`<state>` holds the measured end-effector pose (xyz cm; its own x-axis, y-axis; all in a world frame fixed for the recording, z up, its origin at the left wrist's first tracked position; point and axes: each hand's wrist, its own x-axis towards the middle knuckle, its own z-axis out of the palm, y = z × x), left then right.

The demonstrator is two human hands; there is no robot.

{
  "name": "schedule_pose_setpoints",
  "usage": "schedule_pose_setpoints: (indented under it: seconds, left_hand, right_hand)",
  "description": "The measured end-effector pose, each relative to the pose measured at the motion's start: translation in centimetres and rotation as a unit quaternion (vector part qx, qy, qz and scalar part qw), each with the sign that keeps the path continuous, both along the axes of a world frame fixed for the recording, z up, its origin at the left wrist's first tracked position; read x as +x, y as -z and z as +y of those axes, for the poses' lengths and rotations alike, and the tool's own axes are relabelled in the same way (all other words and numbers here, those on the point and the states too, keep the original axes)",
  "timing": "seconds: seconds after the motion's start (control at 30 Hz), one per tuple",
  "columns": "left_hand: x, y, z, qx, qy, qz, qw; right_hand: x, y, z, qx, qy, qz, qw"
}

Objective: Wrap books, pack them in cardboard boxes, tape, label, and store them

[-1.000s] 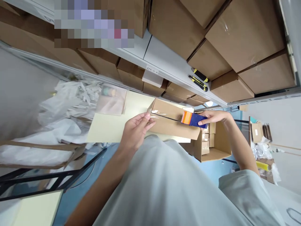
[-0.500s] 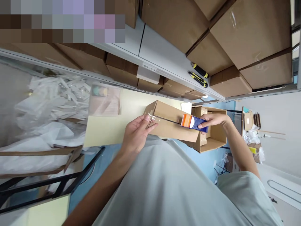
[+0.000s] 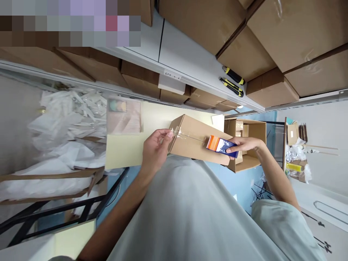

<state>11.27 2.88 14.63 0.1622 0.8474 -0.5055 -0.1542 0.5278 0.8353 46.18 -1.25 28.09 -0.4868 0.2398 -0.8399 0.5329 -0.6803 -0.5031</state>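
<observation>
A long closed cardboard box (image 3: 191,148) lies in front of my body, its seam running left to right. Clear tape (image 3: 178,132) is stuck over the seam at the left end and glints there. My left hand (image 3: 157,146) is at that end, thumb and fingers pinched together at the tape by the box edge. My right hand (image 3: 239,145) grips a blue tape dispenser (image 3: 222,145) with an orange toothed front, held over the right half of the seam. The dispenser partly covers the box's right end.
Right of the box stands an open carton (image 3: 252,130) with smaller boxes inside. Above, a grey shelf (image 3: 187,47) bears large cartons and two black-and-yellow utility knives (image 3: 232,87). White plastic wrapping (image 3: 62,130) is heaped at the left, beside a pale yellow tabletop (image 3: 122,148).
My left fingers have moved slightly left to the box's end, and the tape there lies flatter. The dispenser has tilted and shifted a little left. The view has shifted slightly.
</observation>
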Motion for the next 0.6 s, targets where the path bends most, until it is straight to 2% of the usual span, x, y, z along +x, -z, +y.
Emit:
schedule_pose_setpoints:
  seconds: [0.2, 0.37, 0.47, 0.53, 0.6]
  left_hand:
    - [-0.4, 1.1, 0.6, -0.012, -0.013, -0.043, 0.999]
    - [-0.1, 4.0, 1.2, -0.038, -0.017, -0.015, 0.999]
    - [0.8, 6.2, 1.4, -0.052, 0.016, 0.011, 0.998]
    - [1.2, 7.2, 1.2, -0.025, 0.049, 0.038, 0.998]
    - [1.2, 7.6, 1.0, 0.021, 0.077, 0.086, 0.993]
  right_hand:
    - [-0.7, 0.8, 0.0, 0.014, -0.001, 0.002, 1.000]
    - [-1.4, 1.3, 0.3, 0.037, -0.006, 0.014, 0.999]
    - [-1.6, 1.3, 0.4, 0.031, -0.003, 0.007, 0.999]
    - [-1.8, 1.1, 0.3, 0.028, -0.001, 0.004, 1.000]
    - [-2.0, 0.9, 0.1, 0.029, -0.001, 0.002, 1.000]
